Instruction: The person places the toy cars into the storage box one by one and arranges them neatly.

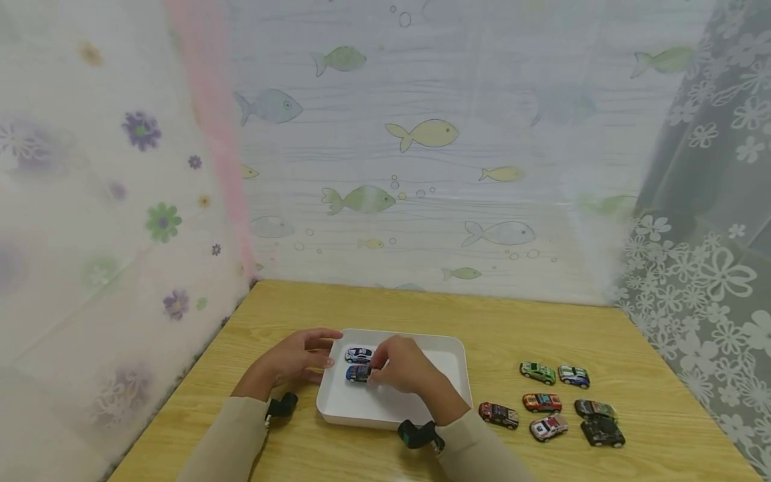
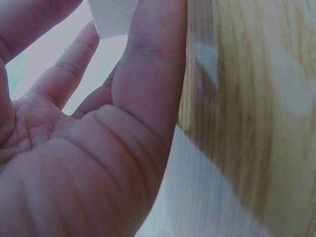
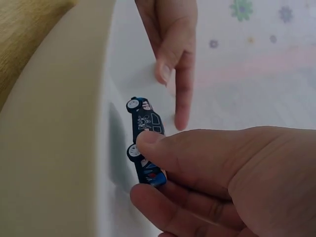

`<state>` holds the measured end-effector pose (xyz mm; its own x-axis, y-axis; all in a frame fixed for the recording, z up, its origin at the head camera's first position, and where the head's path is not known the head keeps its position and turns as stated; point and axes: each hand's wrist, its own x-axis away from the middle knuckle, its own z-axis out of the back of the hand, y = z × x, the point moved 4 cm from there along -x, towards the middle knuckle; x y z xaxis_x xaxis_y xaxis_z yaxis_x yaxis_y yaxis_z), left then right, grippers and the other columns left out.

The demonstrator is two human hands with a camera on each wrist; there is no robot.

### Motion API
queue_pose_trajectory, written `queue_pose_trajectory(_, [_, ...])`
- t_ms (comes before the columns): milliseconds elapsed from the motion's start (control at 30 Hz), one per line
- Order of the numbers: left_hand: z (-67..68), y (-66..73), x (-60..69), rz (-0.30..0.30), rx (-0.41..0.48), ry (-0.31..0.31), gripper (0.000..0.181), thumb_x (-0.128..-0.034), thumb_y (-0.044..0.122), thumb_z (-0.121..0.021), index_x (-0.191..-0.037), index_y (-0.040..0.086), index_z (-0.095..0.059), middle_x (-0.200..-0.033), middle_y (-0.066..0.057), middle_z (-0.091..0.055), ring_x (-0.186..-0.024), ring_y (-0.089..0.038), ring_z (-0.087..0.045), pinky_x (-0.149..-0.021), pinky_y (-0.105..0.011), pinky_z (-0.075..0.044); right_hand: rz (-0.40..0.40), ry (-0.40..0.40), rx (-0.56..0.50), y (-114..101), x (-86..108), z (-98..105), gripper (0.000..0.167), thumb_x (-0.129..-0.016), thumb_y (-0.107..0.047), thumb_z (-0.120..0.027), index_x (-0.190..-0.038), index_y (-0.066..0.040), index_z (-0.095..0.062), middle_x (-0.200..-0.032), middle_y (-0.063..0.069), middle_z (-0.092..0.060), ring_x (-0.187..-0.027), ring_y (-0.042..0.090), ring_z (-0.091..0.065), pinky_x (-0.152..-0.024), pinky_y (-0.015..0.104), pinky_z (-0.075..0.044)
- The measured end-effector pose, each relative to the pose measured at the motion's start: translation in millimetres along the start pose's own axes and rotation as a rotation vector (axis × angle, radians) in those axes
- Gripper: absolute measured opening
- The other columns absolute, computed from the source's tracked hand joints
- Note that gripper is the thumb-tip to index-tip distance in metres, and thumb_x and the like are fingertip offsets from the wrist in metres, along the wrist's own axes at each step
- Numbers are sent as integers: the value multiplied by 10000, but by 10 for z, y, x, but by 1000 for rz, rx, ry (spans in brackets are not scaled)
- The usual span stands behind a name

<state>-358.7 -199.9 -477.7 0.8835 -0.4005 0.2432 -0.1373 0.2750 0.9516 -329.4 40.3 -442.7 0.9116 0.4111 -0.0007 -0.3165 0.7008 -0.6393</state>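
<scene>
A white tray (image 1: 337,404) lies on the table. Inside it, toward the left, a blue and black toy car (image 1: 357,374) is pinched by my right hand (image 1: 405,365). In the right wrist view the thumb presses on the side of this dark toy car (image 3: 143,121), its wheels facing the tray wall. A white and dark toy car (image 1: 358,355) sits just behind it in the tray. My left hand (image 1: 295,356) is at the tray's left edge, fingers spread and loosely bent against the rim. In the left wrist view only a white corner of the tray (image 2: 112,19) shows beyond the fingers.
Right of the tray, several toy cars stand on the wooden table (image 1: 482,321), among them a green one (image 1: 538,373), a red and yellow one (image 1: 542,402) and a black one (image 1: 604,432). Patterned curtains (image 1: 421,201) enclose the table's back and sides.
</scene>
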Motion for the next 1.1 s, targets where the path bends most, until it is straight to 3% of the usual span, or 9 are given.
queue_pose_trajectory(200, [-12,34,21,-3,-4,-3,618,-935,100,-764,-1505,157,-533,-1556,-233,-470,-1248,-331,-629,-877,-484,-632,-48,2,-8,25,-16,-53,118,-793,-200,-906,-842,-197,-799,-834,-98,-687,-838,144,-579,-729,317,-492])
queue_pose_trajectory(1100, [-14,39,21,1,1,0,642,-936,106,-766,-1524,137,-509,-1553,-235,-474,-1244,-317,-629,-878,-476,-632,-53,7,-14,-80,4,-99,131,-783,-219,-915,-856,-180,-814,-836,-93,-714,-827,133,-579,-706,296,-488])
